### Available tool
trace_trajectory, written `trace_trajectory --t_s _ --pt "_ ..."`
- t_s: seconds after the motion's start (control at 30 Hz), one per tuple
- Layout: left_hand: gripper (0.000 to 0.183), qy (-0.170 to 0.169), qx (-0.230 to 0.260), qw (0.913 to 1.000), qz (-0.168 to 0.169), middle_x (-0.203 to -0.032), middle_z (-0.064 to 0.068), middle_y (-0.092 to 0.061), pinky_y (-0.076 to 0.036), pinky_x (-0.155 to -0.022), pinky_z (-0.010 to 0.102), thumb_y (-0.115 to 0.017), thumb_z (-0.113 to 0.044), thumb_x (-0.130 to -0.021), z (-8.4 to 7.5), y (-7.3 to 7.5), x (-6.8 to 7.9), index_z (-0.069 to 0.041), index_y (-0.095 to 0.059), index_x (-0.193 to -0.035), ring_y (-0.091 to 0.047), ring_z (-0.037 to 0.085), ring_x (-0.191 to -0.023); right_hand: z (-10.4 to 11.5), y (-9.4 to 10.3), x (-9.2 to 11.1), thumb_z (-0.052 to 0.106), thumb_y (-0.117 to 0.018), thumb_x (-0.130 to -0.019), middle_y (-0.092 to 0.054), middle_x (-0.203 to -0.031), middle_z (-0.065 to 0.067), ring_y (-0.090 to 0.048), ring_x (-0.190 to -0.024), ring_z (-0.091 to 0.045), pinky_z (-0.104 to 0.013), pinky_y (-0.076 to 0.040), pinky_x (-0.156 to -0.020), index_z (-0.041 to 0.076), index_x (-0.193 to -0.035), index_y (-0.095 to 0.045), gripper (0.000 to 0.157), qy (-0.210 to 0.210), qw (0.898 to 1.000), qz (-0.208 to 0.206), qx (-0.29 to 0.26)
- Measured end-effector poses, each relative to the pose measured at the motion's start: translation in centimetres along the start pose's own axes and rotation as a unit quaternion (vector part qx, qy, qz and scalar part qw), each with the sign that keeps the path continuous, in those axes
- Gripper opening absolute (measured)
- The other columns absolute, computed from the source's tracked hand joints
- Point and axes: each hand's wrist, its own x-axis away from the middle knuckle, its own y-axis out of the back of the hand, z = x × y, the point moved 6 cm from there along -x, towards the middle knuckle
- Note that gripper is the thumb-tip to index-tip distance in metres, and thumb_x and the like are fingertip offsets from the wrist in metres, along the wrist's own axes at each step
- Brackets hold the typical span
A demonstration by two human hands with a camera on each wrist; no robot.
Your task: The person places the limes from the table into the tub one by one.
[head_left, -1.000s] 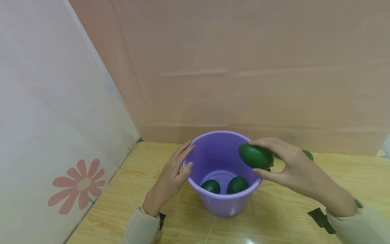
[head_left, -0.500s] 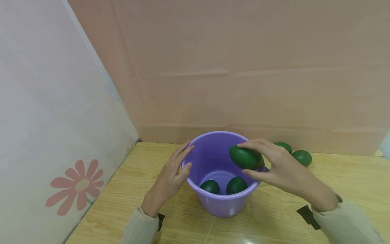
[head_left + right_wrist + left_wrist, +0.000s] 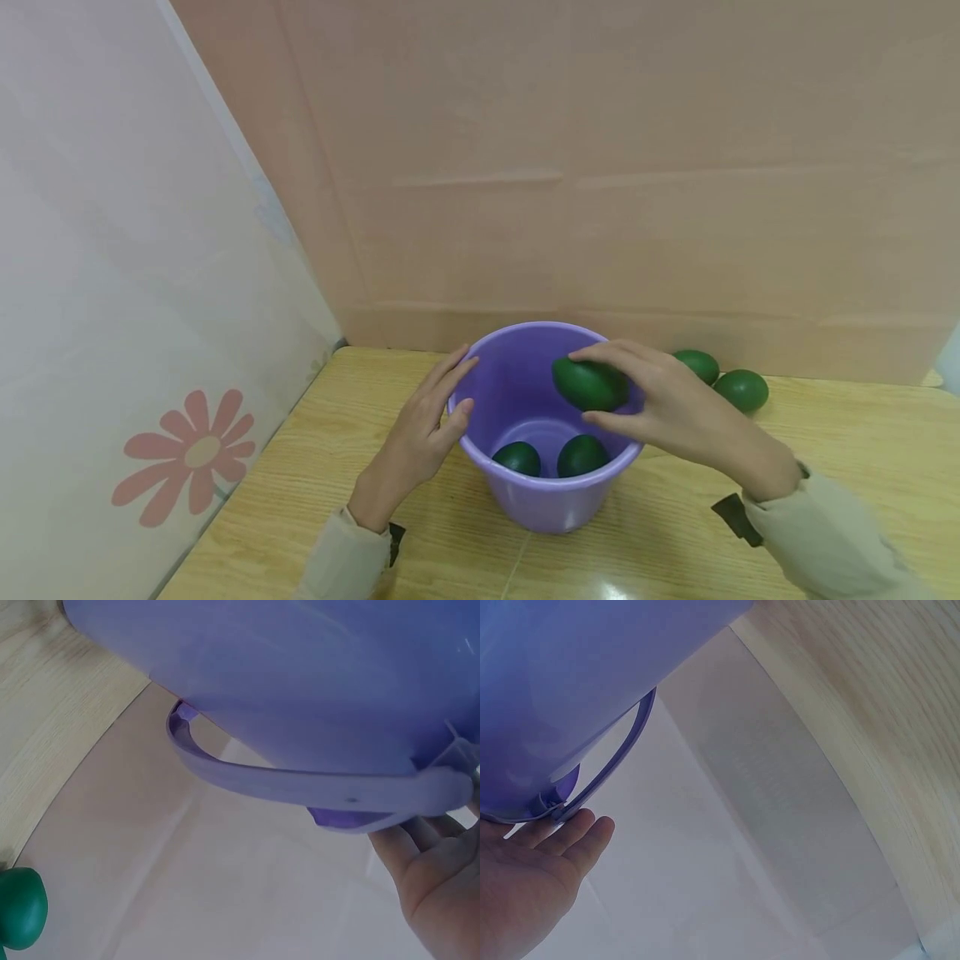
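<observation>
A purple bucket point(image 3: 551, 508) stands upright on the table. My left hand point(image 3: 414, 437) rests at its left rim with the fingers fairly straight. In the left wrist view those fingers lie beside the handle mount. A dark green, smooth oval fruit point(image 3: 587, 386) is pinched between the thumb and fingers of my right hand point(image 3: 678, 408), inside the bucket's mouth at the right rim. Two similar green fruits, one on the left point(image 3: 517, 459) and one on the right point(image 3: 582, 456), sit at the bottom of the bucket. The right wrist view hides the held fruit behind the bucket wall.
Behind my right hand, two more green fruits, a rear one point(image 3: 697, 365) and a nearer one point(image 3: 742, 390), lie on the wood-grain table point(image 3: 840, 442). The bucket's handle point(image 3: 300, 784) hangs at the back. A beige cloth wall point(image 3: 600, 167) and a white flowered panel point(image 3: 150, 250) border the table.
My right hand has moved left with the green fruit, from the bucket's right rim to over its inside. The two fruits on the table have come into fuller view. My left hand has stayed put.
</observation>
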Motion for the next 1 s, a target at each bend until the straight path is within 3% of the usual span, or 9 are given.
trace_trajectory --t_s 1.0 --pt "0.052 -0.009 0.001 1.0000 -0.002 -0.163 0.000 -0.029 -0.034 -0.116 0.056 -0.044 -0.030 -0.102 0.2 0.1 0.0 -0.015 -0.041 -0.152 -0.032 0.025 -0.149 -0.2 -2.7 -2.4 0.021 -0.080 -0.081 -0.065 -0.127 -0.005 -0.062 -0.114 -0.026 -0.046 -0.052 -0.092 0.011 -0.129 -0.061 0.053 -0.049 0.992 0.116 0.002"
